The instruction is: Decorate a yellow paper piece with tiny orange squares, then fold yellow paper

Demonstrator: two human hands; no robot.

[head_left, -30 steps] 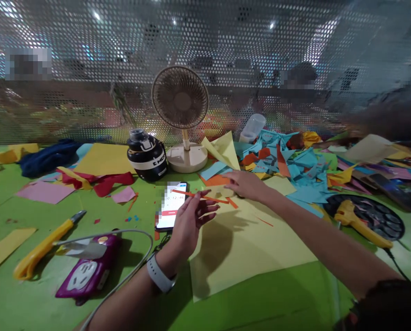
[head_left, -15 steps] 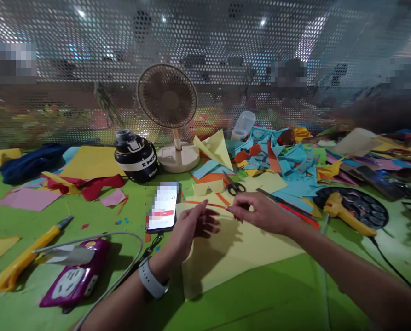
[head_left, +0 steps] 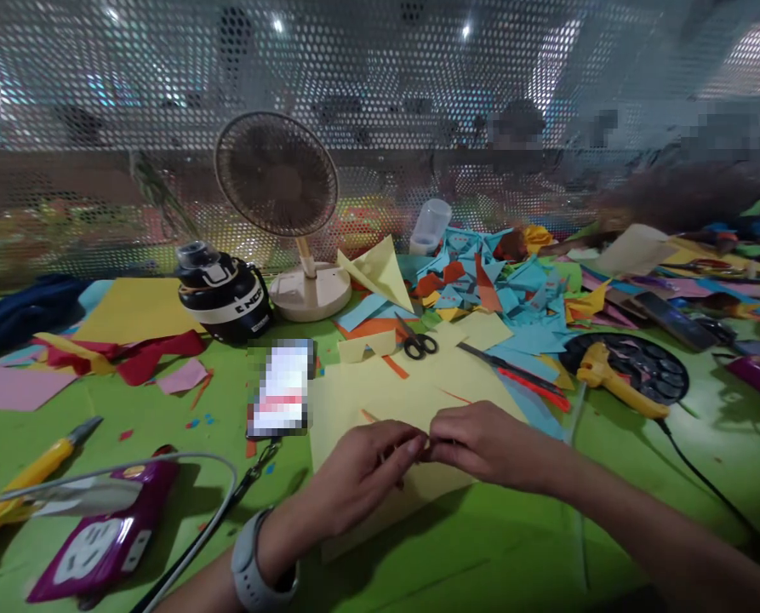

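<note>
Over a pale yellow paper sheet, my left hand and my right hand meet fingertip to fingertip, both closed in a pinch. An orange paper strip pokes out above my left fingers. A thin orange sliver shows just above my right hand; whether it belongs to the same strip I cannot tell. The middle of the strip is hidden by my fingers. Beyond the hands, black-handled scissors lie near a folded yellow paper piece and another orange strip.
A phone lies left of the sheet. Behind stand a fan and a black jug. Cut blue paper is heaped at the back. Yellow glue guns lie left and right, with cables crossing the green table.
My hands have come together and nearer to me, and the orange strip that stretched between them is now mostly covered. My left fingers have closed. The view has shifted slightly right.
</note>
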